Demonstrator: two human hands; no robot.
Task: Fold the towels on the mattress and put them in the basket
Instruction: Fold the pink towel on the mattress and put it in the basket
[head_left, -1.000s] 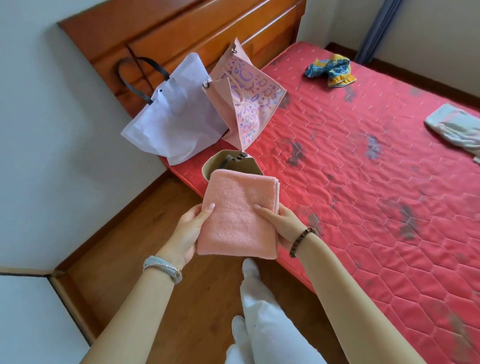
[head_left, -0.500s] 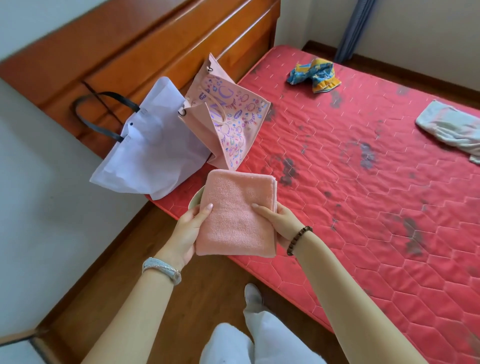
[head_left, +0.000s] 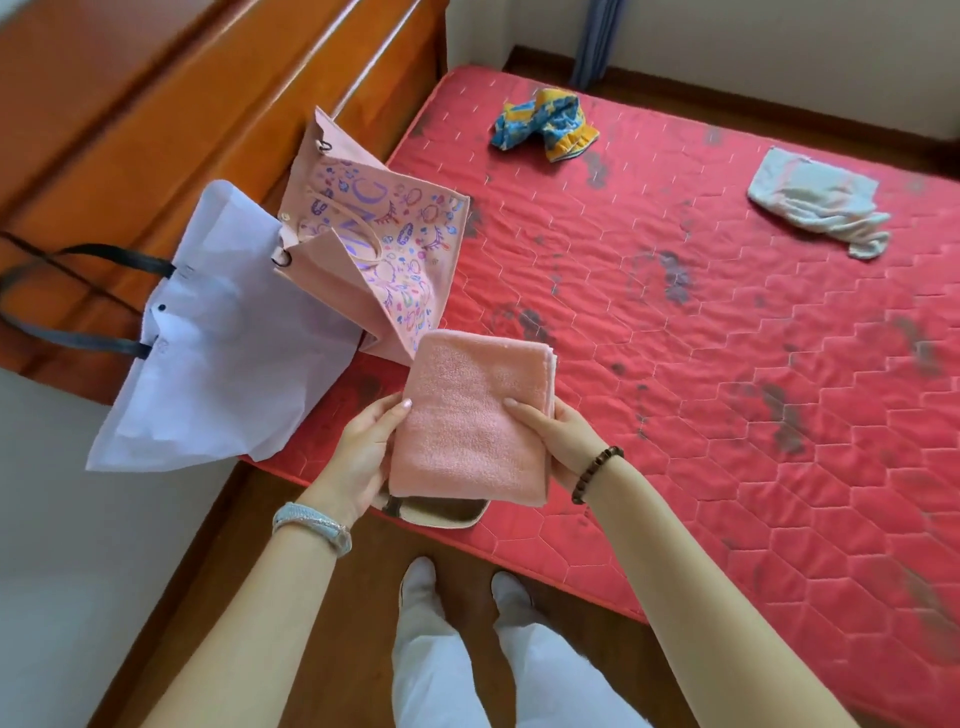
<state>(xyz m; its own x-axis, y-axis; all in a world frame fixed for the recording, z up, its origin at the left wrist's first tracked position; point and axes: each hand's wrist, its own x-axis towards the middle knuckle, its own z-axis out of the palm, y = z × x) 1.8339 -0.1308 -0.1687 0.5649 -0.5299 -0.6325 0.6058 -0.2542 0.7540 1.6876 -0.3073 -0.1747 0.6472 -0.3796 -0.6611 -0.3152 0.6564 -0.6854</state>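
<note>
A folded pink towel (head_left: 470, 415) is held flat between both my hands above the mattress's near left corner. My left hand (head_left: 361, 457) grips its left edge, and my right hand (head_left: 558, 439) grips its right edge. Directly under the towel a beige basket (head_left: 441, 512) shows only its near rim; the rest is hidden. On the red quilted mattress (head_left: 701, 364) lie a crumpled blue and yellow towel (head_left: 545, 124) at the far side and a pale grey-white towel (head_left: 821, 205) at the far right.
A white bag with black handles (head_left: 218, 338) and a pink patterned paper bag (head_left: 374, 249) lean against the wooden headboard (head_left: 182, 104) left of the basket. My legs and shoes (head_left: 457, 597) stand on the wooden floor by the mattress edge. A white wall is at left.
The view has tilted down and shifted, so the towel now covers nearly all of the basket, with only its near rim showing below. Both hands keep the same grip.
</note>
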